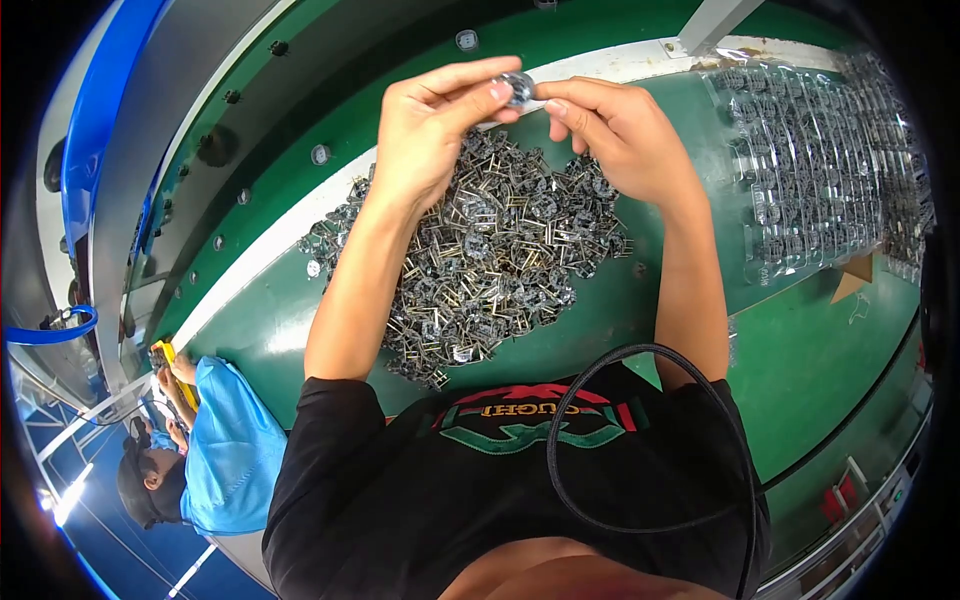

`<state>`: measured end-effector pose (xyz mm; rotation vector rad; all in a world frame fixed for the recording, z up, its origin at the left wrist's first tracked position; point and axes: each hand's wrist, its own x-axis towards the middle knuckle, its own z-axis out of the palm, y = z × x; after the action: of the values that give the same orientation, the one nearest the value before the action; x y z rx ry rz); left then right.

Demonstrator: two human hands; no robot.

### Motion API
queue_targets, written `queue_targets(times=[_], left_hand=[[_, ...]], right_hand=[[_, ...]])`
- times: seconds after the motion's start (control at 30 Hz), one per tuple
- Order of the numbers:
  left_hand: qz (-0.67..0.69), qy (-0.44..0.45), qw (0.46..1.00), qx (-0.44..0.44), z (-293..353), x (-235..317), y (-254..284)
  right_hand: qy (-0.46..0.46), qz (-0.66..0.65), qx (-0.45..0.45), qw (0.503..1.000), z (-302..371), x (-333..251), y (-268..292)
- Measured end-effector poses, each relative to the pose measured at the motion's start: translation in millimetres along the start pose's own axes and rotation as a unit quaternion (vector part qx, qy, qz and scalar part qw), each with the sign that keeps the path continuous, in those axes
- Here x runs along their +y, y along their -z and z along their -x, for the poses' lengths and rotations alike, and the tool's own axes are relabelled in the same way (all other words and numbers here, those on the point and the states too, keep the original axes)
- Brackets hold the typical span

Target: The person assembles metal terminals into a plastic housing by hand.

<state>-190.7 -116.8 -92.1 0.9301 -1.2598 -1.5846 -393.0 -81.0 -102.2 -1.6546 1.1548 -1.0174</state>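
Note:
Above the far end of a heaped pile of small dark parts with metal pins (490, 250), my left hand (425, 125) pinches one small round component (518, 88) between thumb and fingers. The component looks dark and clear-shiny; its details are blurred. My right hand (630, 140) meets its right edge with the index fingertip, the thumb curled close below. Whether the right fingers grip a pin or just the edge is too small to make out. Both forearms reach over the pile, one on each side.
Clear plastic trays of similar parts (800, 170) lie at the right. Beyond a white rail (250, 235), single parts (320, 154) sit on a green conveyor belt (350, 100). A black cable (552, 450) loops before my chest. A co-worker in blue (235, 440) works at the left.

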Motion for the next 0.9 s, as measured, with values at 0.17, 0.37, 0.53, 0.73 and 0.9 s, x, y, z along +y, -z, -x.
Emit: queue_targets(times=[0.17, 0.37, 0.53, 0.73, 0.9], left_hand=[[-0.276, -0.069, 0.951, 0.119, -45.5, -7.5, 38.2], [-0.468, -0.069, 0.865, 0.168, -106.2, -46.1, 113.9], [-0.368, 0.077, 0.915, 0.146, -109.0, -46.9, 118.5], [-0.59, -0.197, 0.78, 0.069, -100.9, -26.8, 58.5], [-0.629, -0.26, 0.731, -0.055, -138.1, -54.3, 42.9]], right_hand=[[0.033, 0.178, -0.091, 0.979, -2.7, 22.7, 2.0], [0.077, 0.245, -0.111, 0.96, -1.7, 36.7, -17.7], [0.069, 0.23, -0.091, 0.966, -2.7, 32.4, -11.6], [0.099, 0.191, -0.045, 0.976, -5.2, 30.6, -1.1], [-0.016, -0.08, 0.048, 0.996, -10.1, 24.3, -5.4]])
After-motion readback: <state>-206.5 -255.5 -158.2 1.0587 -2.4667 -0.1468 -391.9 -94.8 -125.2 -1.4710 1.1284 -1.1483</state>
